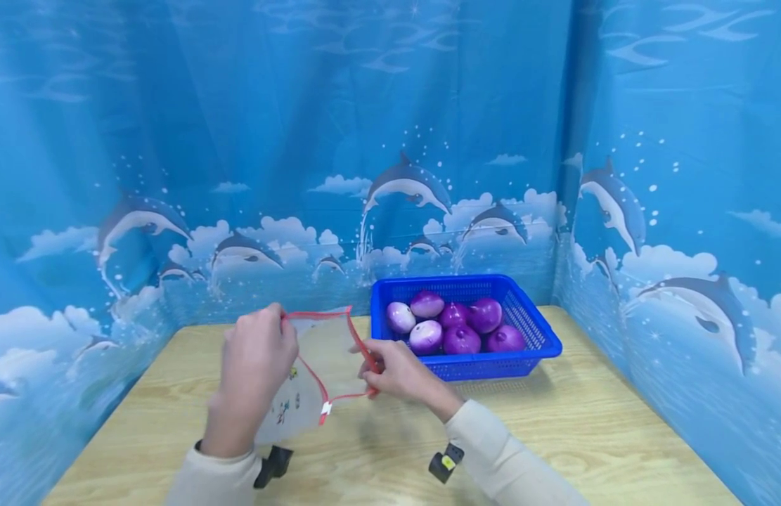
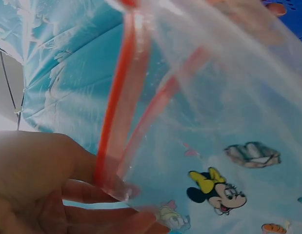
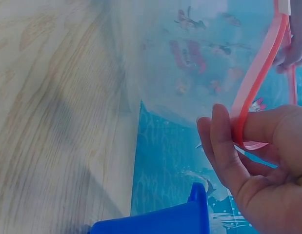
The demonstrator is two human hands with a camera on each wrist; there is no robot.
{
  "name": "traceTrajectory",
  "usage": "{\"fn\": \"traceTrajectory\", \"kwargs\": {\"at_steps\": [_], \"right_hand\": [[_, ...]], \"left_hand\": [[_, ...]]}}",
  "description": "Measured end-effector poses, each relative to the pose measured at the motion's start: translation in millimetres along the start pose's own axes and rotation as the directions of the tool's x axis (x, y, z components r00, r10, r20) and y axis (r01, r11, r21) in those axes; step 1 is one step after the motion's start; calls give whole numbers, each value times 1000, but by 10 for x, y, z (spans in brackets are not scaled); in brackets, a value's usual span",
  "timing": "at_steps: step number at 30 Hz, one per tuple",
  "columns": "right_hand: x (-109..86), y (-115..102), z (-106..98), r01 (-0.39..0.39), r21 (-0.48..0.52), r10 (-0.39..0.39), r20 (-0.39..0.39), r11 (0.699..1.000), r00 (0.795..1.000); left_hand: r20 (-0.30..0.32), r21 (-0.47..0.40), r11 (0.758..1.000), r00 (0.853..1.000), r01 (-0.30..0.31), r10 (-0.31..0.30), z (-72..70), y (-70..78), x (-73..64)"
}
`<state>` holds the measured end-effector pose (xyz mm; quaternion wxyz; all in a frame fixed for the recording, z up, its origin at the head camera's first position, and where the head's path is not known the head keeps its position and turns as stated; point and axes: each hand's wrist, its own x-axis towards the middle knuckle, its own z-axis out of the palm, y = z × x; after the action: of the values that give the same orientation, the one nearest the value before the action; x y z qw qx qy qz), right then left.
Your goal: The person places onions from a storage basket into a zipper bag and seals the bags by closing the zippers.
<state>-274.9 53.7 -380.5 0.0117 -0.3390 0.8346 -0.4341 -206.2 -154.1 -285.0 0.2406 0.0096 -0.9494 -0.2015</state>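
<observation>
Between both hands a clear zip bag with red zip edges and cartoon prints is held up, its mouth spread apart. My left hand pinches the rim at the far left corner; the left wrist view shows thumb and fingers on the red strip. On the other side, my right hand grips the red edge, thumb against fingers, as the right wrist view shows of that hand. A white slider sits at the near corner of the zip. No contents show in the bag.
A blue plastic basket stands at the back right, close to the right hand, holding several purple onions. The wooden table lies beneath, with a blue dolphin-print curtain behind and at both sides.
</observation>
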Motion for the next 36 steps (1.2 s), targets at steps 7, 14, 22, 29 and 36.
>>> {"fn": "traceTrajectory", "kwargs": {"at_steps": [7, 14, 22, 29, 36], "right_hand": [[36, -34, 29, 14, 25, -13, -25, 1000, 1000], [52, -25, 61, 44, 27, -42, -59, 999, 997], [62, -28, 97, 57, 51, -52, -94, 997, 994], [48, -28, 127, -21, 26, 21, -30, 999, 999], [38, -1, 211, -106, -25, 107, 41, 994, 993]], "left_hand": [[135, -48, 998, 990, 47, -40, 126, 22, 38], [160, -53, 997, 986, 47, -38, 206, 36, 25], [296, -34, 998, 954, 58, -46, 358, -26, -52], [281, -110, 994, 960, 10, 21, 389, -7, 21], [130, -135, 986, 985, -100, 118, 396, 64, 27]]}}
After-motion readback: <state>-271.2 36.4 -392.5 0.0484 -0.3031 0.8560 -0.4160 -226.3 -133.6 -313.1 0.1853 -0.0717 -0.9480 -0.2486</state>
